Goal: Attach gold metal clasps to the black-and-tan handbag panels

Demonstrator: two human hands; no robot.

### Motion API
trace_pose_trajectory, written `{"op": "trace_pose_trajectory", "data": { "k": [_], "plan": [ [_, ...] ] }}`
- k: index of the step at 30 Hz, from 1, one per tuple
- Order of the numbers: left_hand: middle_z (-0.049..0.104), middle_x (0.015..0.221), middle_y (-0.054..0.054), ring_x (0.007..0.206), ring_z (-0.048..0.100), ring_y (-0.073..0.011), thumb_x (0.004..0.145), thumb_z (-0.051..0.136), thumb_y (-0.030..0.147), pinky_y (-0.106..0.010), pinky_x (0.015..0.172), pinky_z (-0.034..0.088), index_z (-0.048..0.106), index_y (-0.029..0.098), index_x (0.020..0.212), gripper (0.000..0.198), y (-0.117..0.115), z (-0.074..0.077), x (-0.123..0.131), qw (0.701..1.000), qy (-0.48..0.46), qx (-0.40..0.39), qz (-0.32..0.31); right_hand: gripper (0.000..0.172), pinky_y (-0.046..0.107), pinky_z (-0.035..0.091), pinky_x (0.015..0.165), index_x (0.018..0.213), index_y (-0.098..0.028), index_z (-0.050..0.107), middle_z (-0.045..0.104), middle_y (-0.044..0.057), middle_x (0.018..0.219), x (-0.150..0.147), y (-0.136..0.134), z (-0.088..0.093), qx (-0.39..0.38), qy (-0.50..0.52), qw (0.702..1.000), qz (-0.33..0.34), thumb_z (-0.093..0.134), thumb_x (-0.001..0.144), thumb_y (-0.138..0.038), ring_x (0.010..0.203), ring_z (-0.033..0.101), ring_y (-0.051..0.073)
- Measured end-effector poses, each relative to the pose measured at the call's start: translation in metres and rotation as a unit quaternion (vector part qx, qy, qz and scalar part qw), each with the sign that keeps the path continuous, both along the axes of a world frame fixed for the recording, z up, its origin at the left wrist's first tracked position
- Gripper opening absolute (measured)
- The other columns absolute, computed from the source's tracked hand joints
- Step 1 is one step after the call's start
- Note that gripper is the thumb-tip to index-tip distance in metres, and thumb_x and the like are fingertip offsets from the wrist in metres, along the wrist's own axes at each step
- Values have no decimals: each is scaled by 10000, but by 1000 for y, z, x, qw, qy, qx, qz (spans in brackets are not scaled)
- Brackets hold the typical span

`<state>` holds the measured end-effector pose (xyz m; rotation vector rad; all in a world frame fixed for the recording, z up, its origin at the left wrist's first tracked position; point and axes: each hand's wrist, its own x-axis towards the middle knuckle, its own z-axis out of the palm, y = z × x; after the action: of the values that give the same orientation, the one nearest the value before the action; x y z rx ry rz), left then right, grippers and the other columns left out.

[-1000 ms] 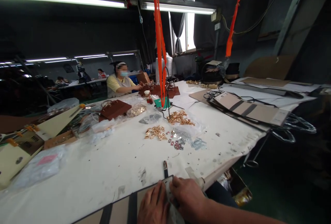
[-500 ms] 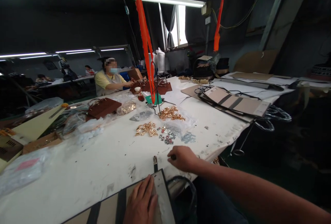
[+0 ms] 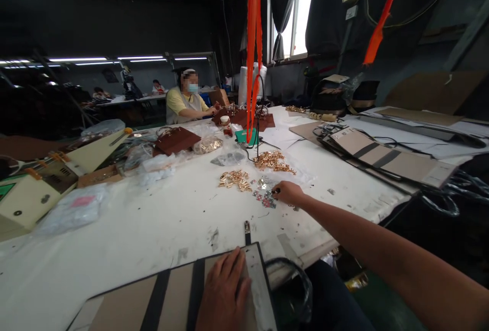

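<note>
My left hand (image 3: 225,290) lies flat on a beige bag panel (image 3: 175,295) with dark bands, at the front of the table. From the panel's far edge a short black strap with a metal clasp (image 3: 247,227) sticks out. A black tubular handle (image 3: 298,272) loops off its right side. My right hand (image 3: 291,192) reaches forward to a loose pile of small metal plates (image 3: 263,198), its fingers pinched together. A small dark thing seems to be in them, too small to name. Gold-coloured metal fittings (image 3: 235,180) lie just left of that pile, and a larger heap of gold fittings (image 3: 273,161) lies behind.
Stacked bag panels (image 3: 382,155) stand at the right. Orange strips (image 3: 252,56) and a black cord hang over the table. Plastic bags (image 3: 76,209) and a cream-coloured machine (image 3: 42,198) are at the left. Across the table a masked person (image 3: 187,102) works beside brown pieces (image 3: 178,140).
My right hand has moved forward, from beside the clasp strap to the small metal plates. My left hand stays on the panel. The view has turned a little left.
</note>
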<state>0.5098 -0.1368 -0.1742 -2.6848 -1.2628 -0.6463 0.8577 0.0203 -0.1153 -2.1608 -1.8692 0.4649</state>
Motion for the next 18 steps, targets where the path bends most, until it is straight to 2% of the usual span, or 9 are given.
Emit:
{"op": "trace_pose_trajectory", "data": {
  "k": [7,13,15,18],
  "plan": [
    [638,1519,-36,1338,608,-269,1013,535,300,-438,1100,539,612,266,1493,487,-4,1,3,999,-17,-36,18,221,315,532,790,1056,-244,860,800,81,1068,4,5,-5,1,12,1000,-5,745,869,-220,971,730,260],
    [605,1555,-39,1394,558,-285,1016,526,290,-482,1146,506,592,280,1514,502,-3,0,1,996,-25,-81,27,442,312,532,876,1335,-285,762,728,89,1315,6,10,-2,17,5,1000,0,746,896,-341,1112,702,270],
    [581,1579,-29,1421,535,-289,1009,525,268,-497,1177,481,565,295,1537,530,-8,3,0,993,-24,-110,42,402,307,534,856,1273,-279,793,753,88,1245,0,11,3,9,6,1000,13,747,879,-345,1078,714,272],
    [553,1604,-16,1443,512,-310,978,587,324,-513,1216,449,551,316,1544,567,-20,10,-1,983,-27,-174,45,197,322,524,773,985,-234,857,787,96,999,-14,6,11,-7,9,999,45,747,823,-264,939,743,286]
  ]
}}
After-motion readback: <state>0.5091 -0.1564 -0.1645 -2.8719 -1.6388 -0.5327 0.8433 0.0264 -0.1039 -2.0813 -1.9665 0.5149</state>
